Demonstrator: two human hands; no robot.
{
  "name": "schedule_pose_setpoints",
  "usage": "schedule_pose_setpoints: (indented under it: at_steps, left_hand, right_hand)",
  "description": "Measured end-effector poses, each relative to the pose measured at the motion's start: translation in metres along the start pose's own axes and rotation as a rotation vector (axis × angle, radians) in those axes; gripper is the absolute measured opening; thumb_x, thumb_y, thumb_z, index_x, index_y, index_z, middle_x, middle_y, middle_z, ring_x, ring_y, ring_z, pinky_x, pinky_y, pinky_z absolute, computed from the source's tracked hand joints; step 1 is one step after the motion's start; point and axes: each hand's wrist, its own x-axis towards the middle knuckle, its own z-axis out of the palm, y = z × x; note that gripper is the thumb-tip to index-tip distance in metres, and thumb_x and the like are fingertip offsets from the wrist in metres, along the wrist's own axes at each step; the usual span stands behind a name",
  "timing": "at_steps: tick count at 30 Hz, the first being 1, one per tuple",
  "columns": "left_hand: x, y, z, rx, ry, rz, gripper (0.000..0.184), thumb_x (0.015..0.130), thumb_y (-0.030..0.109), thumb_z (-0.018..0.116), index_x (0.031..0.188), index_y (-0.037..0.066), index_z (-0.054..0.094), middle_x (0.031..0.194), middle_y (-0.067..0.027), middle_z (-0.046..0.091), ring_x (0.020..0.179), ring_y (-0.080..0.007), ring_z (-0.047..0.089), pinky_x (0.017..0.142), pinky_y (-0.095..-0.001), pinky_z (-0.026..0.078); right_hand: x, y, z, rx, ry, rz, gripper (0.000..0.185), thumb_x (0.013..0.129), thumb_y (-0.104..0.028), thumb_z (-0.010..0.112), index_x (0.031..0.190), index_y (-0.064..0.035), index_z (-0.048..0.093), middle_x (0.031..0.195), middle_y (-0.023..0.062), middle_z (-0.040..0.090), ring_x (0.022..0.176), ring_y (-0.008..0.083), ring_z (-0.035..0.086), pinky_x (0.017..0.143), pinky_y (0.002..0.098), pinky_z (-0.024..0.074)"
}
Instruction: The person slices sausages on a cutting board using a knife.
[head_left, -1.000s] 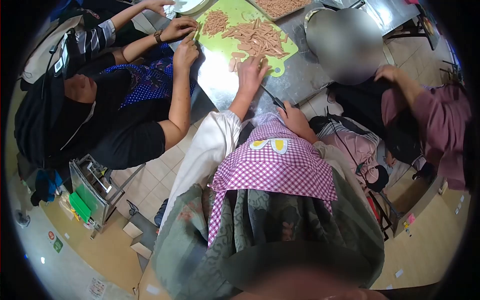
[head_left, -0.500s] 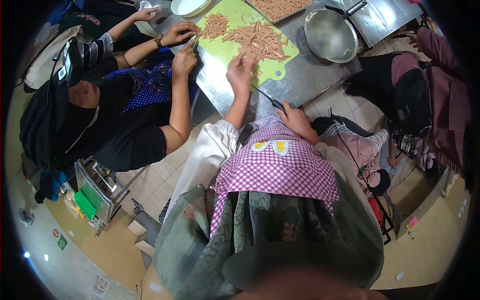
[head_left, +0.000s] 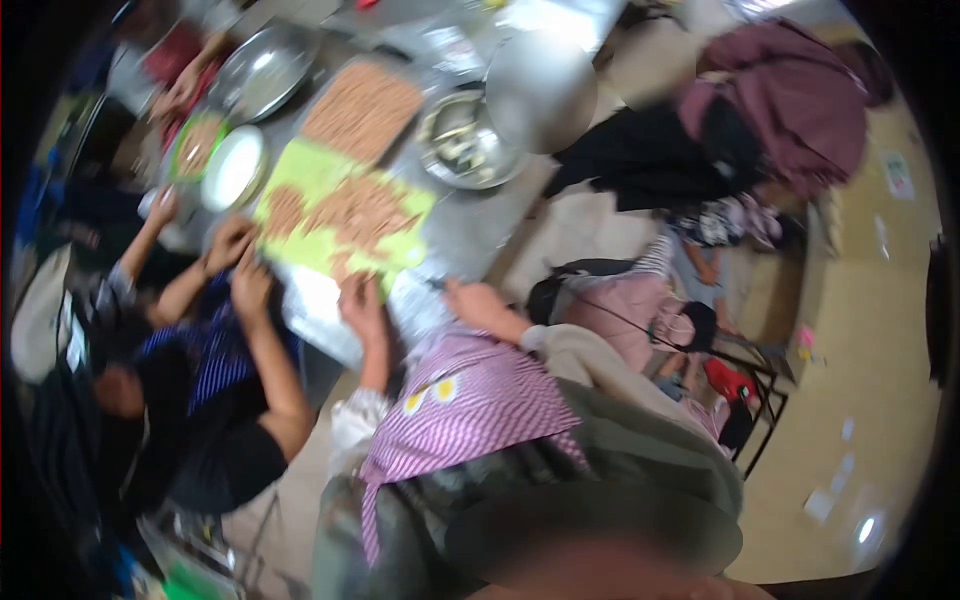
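Observation:
The view is smeared by motion. My left hand (head_left: 362,302) is at the near edge of the green cutting board (head_left: 315,165), its fingers bent beside a few brown pieces; whether it grips any is unclear. To its right, over the metal table, my right hand (head_left: 482,305) is closed around the dark handle of a knife (head_left: 437,286), whose blade is hard to make out. On the board lie a heap of brown strips (head_left: 362,212) and, to the left, a smaller pile of finely cut bits (head_left: 285,208).
Behind the board is a tray of brown bits (head_left: 362,108). A pan (head_left: 468,140) with pale pieces stands at its right, a white bowl (head_left: 235,168) and a metal basin (head_left: 262,75) at its left. A co-worker's hands (head_left: 245,262) are at the board's left edge.
The whole view has swung, so the board and hands appear further left and lower. More of the table's far side shows. My left hand has moved back beside the pieces at the board's near edge.

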Motion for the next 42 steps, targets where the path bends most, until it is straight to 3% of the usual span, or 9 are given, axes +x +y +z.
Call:
schedule_pose_setpoints:
  at_steps: [3,9,12,17,21,24,25,26,42]
  left_hand:
    - [0.007,0.006,0.001,0.110,-0.154,0.133,0.009,0.078,0.000,0.064,0.087,-0.002,0.064,0.085,-0.0107,0.062,0.076,-0.0217,0.059,0.072,-0.0311,0.047]
    - [-0.007,-0.008,-0.002,0.158,-0.189,0.236,0.012,0.079,-0.002,0.063,0.090,-0.001,0.064,0.093,-0.0121,0.058,0.080,-0.0257,0.059,0.068,-0.0356,0.048]
    - [-0.014,-0.015,-0.006,0.099,-0.181,0.125,0.014,0.080,-0.002,0.062,0.093,-0.001,0.065,0.093,-0.0121,0.059,0.083,-0.0255,0.059,0.067,-0.0339,0.048]
    - [-0.016,-0.015,-0.001,-0.028,-0.088,0.005,0.012,0.082,0.000,0.062,0.093,-0.003,0.065,0.088,-0.0103,0.063,0.073,-0.0166,0.060,0.067,-0.0264,0.049]
    - [-0.010,-0.024,0.006,-0.119,-0.097,-0.033,0.010,0.077,-0.002,0.065,0.086,-0.004,0.065,0.083,-0.0118,0.063,0.074,-0.0200,0.060,0.069,-0.0290,0.049]
    - [-0.007,-0.050,0.006,-0.013,-0.078,0.001,0.009,0.072,-0.001,0.068,0.081,-0.004,0.066,0.079,-0.0151,0.062,0.073,-0.0264,0.060,0.071,-0.0315,0.048]
    - [-0.006,-0.045,0.004,-0.020,-0.076,0.021,0.010,0.072,0.000,0.069,0.081,-0.004,0.066,0.078,-0.0156,0.062,0.073,-0.0264,0.060,0.069,-0.0317,0.048]
    - [-0.005,-0.032,0.002,0.031,-0.052,0.033,0.009,0.074,0.001,0.070,0.082,-0.001,0.068,0.080,-0.0114,0.064,0.071,-0.0194,0.061,0.066,-0.0280,0.049]
    - [-0.004,-0.021,0.005,0.152,-0.058,-0.007,0.010,0.069,0.000,0.071,0.079,-0.002,0.068,0.079,-0.0135,0.064,0.068,-0.0230,0.062,0.065,-0.0306,0.049]
  right_hand:
    - [-0.004,-0.006,-0.012,0.064,0.058,-0.047,0.033,0.091,-0.035,0.048,0.104,-0.0055,0.047,0.067,0.0226,0.060,0.063,0.0427,0.060,0.057,0.0529,0.0463]
    - [-0.007,-0.006,-0.006,0.063,0.004,-0.053,0.034,0.090,-0.036,0.048,0.102,-0.0043,0.046,0.066,0.0239,0.059,0.063,0.0435,0.059,0.058,0.0526,0.0462]
    - [-0.011,-0.007,-0.004,0.093,0.055,-0.063,0.033,0.090,-0.036,0.048,0.101,-0.0041,0.046,0.066,0.0239,0.059,0.063,0.0438,0.059,0.058,0.0528,0.0462]
    - [-0.012,-0.008,0.003,0.076,0.034,-0.070,0.033,0.090,-0.037,0.048,0.101,-0.0058,0.047,0.067,0.0248,0.060,0.064,0.0447,0.059,0.059,0.0540,0.0457]
    - [-0.007,-0.003,0.008,0.040,0.002,-0.040,0.033,0.090,-0.037,0.048,0.101,-0.0059,0.046,0.068,0.0238,0.060,0.064,0.0440,0.060,0.059,0.0534,0.0458]
    - [-0.005,-0.002,0.016,0.066,-0.013,-0.017,0.034,0.092,-0.036,0.046,0.108,-0.0052,0.047,0.071,0.0229,0.062,0.066,0.0427,0.060,0.059,0.0522,0.0455]
    - [-0.009,-0.008,0.009,0.062,-0.025,0.022,0.035,0.093,-0.036,0.044,0.110,-0.0051,0.047,0.072,0.0228,0.062,0.066,0.0425,0.060,0.059,0.0518,0.0451]
    - [-0.011,-0.008,0.009,0.106,0.004,-0.026,0.034,0.093,-0.035,0.044,0.107,-0.0051,0.047,0.069,0.0237,0.061,0.065,0.0435,0.059,0.058,0.0532,0.0448]
    - [-0.015,-0.013,0.008,0.038,-0.008,-0.070,0.029,0.092,-0.033,0.045,0.101,-0.0061,0.046,0.068,0.0246,0.061,0.064,0.0443,0.060,0.058,0.0539,0.0452]
